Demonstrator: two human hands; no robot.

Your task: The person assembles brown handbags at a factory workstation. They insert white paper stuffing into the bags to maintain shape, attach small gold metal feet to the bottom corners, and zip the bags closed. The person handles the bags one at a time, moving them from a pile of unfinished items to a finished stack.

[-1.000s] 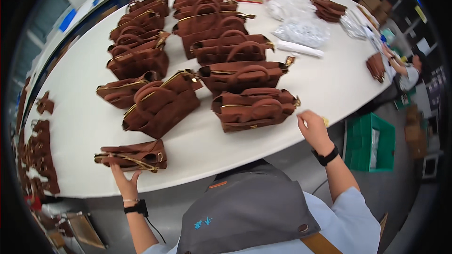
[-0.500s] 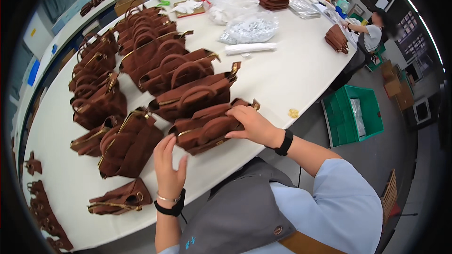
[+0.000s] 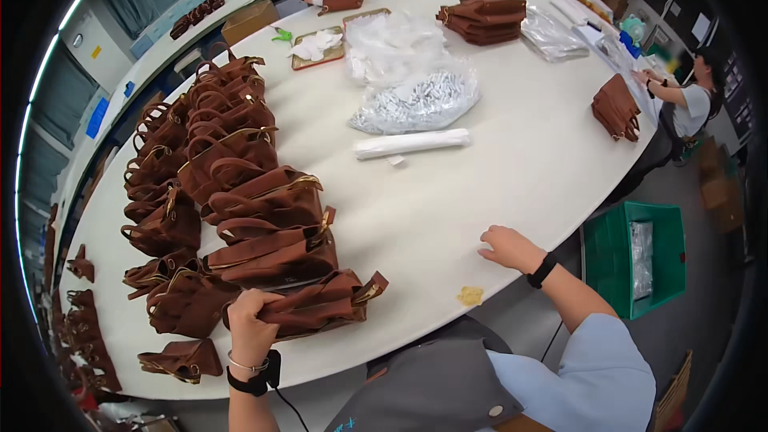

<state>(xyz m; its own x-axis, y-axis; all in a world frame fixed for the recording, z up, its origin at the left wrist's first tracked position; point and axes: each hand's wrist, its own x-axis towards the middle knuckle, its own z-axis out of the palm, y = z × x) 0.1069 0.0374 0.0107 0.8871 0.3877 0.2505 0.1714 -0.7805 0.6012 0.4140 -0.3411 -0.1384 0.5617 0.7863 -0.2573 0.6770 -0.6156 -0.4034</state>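
Head view: a broad white table [image 3: 416, 232] fills the middle, with a green bin [image 3: 670, 252] on the floor past its right edge. Rows of brown bags [image 3: 272, 258] stand along its left half, and the handbag [image 3: 320, 310] in hand is the nearest one in its row, close to the front edge, lying just beside the bag behind it. Its cloth is matte and looks like suede, so it should be soft and easy to grip rather than slippery; the creased top and sagging side suggest panels that give under pressure, and the weight is probably modest. It seems hardly fragile, though a hard squeeze could leave folds or marks. The left hand [image 3: 254, 318] grips its left end, fingers curled around the upper part; whether they hold a handle or the body itself cannot be told. The right hand [image 3: 512, 248] hangs over the bare table, well apart from the bag, fingers loosely bent and nothing visible in them. For a level hold, the firmer-looking ends would likely serve better than the slack middle. The small tab [image 3: 374, 286] at the right end sticks out and would make a poor lifting point.
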